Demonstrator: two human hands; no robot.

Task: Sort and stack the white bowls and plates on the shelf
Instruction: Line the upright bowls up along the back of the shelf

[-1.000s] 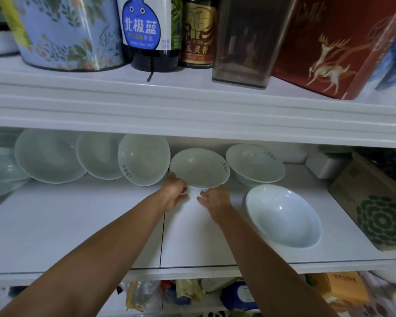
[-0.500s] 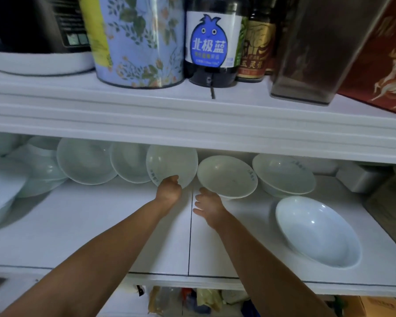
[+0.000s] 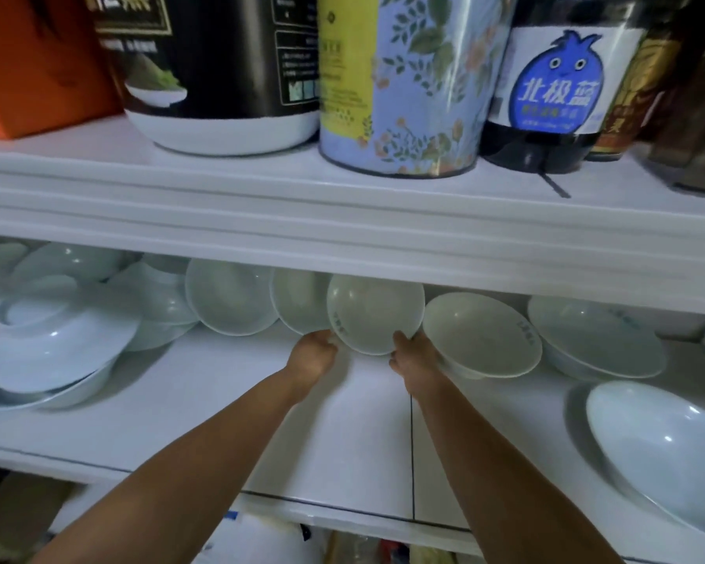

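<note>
Since a moment ago the right hand has shifted left off the next bowl; both hands now clasp the tilted bowl between them, left hand at its lower-left rim, right at lower-right. It stands on edge at the shelf back. Fingertips are hidden behind it.

Glossy white ceramic bowls sit on a smooth, matt-painted shelf.
</note>
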